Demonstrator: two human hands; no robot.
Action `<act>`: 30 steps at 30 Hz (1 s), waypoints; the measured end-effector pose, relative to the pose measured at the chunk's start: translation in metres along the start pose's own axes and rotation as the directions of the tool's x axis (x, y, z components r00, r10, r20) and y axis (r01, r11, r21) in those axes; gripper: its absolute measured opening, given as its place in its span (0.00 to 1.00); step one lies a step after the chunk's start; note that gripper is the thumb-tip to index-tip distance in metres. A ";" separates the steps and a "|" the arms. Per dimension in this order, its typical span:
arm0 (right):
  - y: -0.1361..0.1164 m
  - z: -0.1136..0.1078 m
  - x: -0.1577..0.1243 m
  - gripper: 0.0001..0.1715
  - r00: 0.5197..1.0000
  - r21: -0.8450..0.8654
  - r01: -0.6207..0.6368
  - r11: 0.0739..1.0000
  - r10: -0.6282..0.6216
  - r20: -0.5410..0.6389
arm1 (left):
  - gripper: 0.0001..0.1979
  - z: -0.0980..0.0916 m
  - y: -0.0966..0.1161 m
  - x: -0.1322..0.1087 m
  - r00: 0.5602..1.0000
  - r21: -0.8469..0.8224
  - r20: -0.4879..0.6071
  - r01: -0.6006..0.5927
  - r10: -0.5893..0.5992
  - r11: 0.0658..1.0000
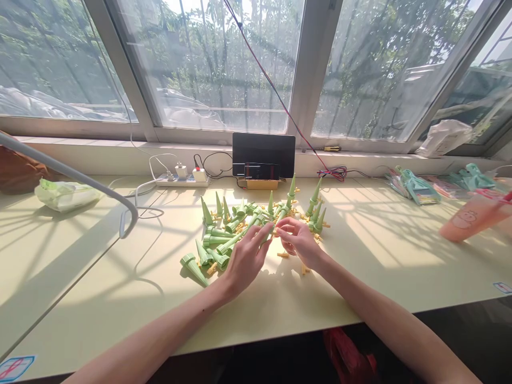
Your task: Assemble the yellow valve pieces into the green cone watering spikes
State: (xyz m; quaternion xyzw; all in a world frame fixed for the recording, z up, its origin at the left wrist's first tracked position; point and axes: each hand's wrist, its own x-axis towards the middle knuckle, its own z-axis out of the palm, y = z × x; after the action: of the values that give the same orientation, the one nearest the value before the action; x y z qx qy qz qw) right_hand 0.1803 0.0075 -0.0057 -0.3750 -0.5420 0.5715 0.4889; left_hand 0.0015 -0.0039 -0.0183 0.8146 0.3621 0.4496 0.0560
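Observation:
My left hand (247, 255) is closed around a green cone-shaped watering spike, mostly hidden by the fingers. Thumb and fingertips of my right hand (299, 242) pinch a small yellow valve piece (276, 231) at the end of that spike. Around both hands lies a pile of green watering spikes (218, 240); some stand point up, others lie on their sides. Several upright spikes (314, 197) with yellow pieces on them stand beyond my right hand. Loose yellow valve pieces (283, 255) lie on the table below my right hand.
A black tablet (264, 149) leans at the back, with a power strip (182, 180) and cables to its left. A grey curved metal arm (80, 170) reaches in from the left. Right are a tilted drink cup (470, 216) and teal items (418, 185). The table edge (280, 337) is near me.

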 end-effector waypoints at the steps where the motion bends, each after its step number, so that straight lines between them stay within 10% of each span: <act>1: 0.000 0.000 0.000 0.19 1.000 0.007 -0.009 1.000 0.009 0.004 | 0.19 0.000 0.000 0.000 1.000 -0.002 0.000 -0.002 0.002 1.000; 30: 0.003 0.006 -0.001 0.13 0.981 -0.183 0.164 0.969 -0.180 -0.072 | 0.11 -0.002 0.004 0.002 0.997 0.011 0.031 0.068 -0.068 0.998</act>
State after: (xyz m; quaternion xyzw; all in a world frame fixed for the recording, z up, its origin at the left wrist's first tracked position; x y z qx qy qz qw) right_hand 0.1749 0.0049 -0.0078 -0.3929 -0.5989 0.4597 0.5250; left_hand 0.0023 -0.0057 -0.0142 0.8091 0.3907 0.4329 0.0730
